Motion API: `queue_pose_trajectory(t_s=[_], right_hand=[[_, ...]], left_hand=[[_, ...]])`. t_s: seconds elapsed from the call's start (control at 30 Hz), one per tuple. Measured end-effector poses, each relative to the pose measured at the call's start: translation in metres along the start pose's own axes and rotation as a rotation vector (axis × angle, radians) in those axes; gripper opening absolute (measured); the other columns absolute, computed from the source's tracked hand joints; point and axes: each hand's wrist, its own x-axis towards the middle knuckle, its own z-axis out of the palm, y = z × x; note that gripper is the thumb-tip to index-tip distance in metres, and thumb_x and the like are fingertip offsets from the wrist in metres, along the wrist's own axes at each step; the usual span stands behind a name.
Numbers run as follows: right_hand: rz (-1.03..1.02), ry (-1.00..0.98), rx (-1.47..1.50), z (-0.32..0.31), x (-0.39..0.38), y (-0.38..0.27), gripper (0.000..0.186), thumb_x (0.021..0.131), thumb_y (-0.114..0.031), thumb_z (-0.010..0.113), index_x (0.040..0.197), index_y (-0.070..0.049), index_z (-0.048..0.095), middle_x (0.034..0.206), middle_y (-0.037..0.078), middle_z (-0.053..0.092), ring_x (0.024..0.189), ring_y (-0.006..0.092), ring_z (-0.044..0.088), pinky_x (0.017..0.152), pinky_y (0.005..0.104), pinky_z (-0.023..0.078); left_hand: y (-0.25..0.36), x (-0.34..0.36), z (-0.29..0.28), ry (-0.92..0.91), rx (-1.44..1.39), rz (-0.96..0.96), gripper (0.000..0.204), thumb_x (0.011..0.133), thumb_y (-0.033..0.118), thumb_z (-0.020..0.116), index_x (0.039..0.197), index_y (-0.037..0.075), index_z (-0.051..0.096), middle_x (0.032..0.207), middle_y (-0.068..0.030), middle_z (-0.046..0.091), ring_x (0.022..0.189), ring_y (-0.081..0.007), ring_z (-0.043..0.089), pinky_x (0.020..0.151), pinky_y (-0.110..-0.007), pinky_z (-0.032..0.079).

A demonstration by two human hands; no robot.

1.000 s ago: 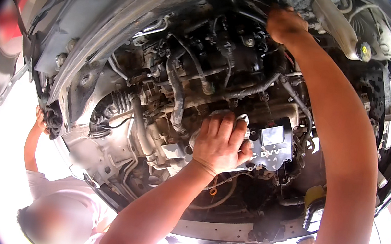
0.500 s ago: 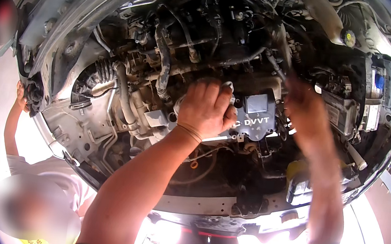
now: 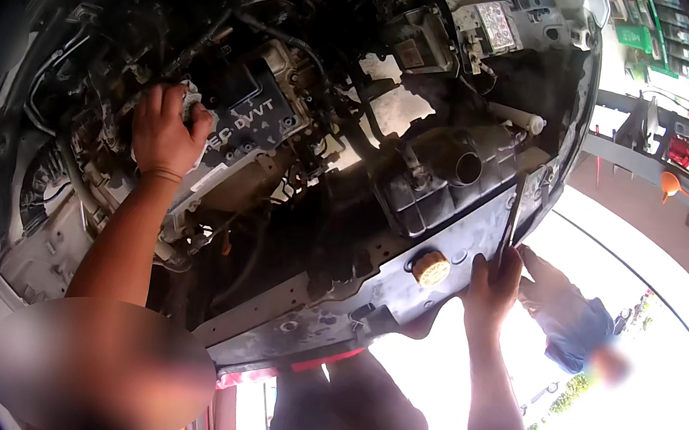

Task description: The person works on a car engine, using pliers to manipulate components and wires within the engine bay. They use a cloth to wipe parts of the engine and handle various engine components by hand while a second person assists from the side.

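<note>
My left hand is closed on a crumpled whitish cloth, pressed against the engine beside its black cover. Most of the cloth is hidden under the fingers. Over the front panel of the engine bay, my right hand is closed around a long, thin, dark tool. The tool stands up from the fist; its exact kind does not show. Right of the tan round cap on the panel, this hand is apart from the engine.
A black plastic housing with a round opening sits behind the front panel. At the right stands a grey rack holding an orange funnel. One person is close at the lower left; another person is beyond my right hand.
The view has swung to the right. My right hand has come away from the engine's right side to the front panel, holding the tool. My left hand stays beside the engine cover.
</note>
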Motion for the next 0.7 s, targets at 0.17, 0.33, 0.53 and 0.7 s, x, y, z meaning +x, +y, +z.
queue_pose_trajectory(t_s=[0.17,0.33,0.53,0.7], right_hand=[[0.082,0.004,-0.284,0.002,0.020,0.073,0.056,0.093,-0.027,0.070,0.135,0.003,0.049,0.127,0.022,0.058,0.118,0.0373,0.060,0.101,0.0442,0.048],[-0.210,0.059,-0.456,0.018,0.016,0.101,0.061,0.093,-0.027,0.070,0.142,0.001,0.047,0.138,0.023,0.050,0.123,0.0416,0.055,0.107,0.0492,0.045],[-0.505,-0.128,0.311,0.074,0.052,-0.128,0.034,0.092,-0.003,0.061,0.126,0.001,0.058,0.126,0.017,0.058,0.110,0.0299,0.060,0.091,0.0388,0.051],[-0.879,-0.321,0.508,0.313,0.131,-0.353,0.030,0.095,-0.009,0.060,0.123,-0.002,0.066,0.111,0.016,0.066,0.103,0.0287,0.067,0.089,0.0366,0.053]], left_hand=[[0.002,0.004,0.002,-0.046,-0.089,-0.226,0.033,0.086,0.033,0.067,0.108,0.008,0.066,0.107,-0.0161,0.064,0.099,-0.0391,0.062,0.087,-0.048,0.051],[-0.008,0.005,-0.008,-0.121,0.096,-0.116,0.027,0.087,0.032,0.062,0.097,0.007,0.061,0.102,-0.0167,0.061,0.092,-0.0385,0.063,0.077,-0.050,0.054],[0.005,0.013,-0.004,-0.089,0.001,-0.069,0.025,0.079,0.028,0.066,0.094,0.009,0.063,0.096,-0.0134,0.057,0.090,-0.0350,0.059,0.079,-0.049,0.052],[-0.010,0.008,-0.016,-0.136,-0.085,-0.085,0.028,0.074,0.023,0.065,0.096,0.006,0.062,0.095,-0.0155,0.056,0.086,-0.0360,0.057,0.073,-0.048,0.049]])
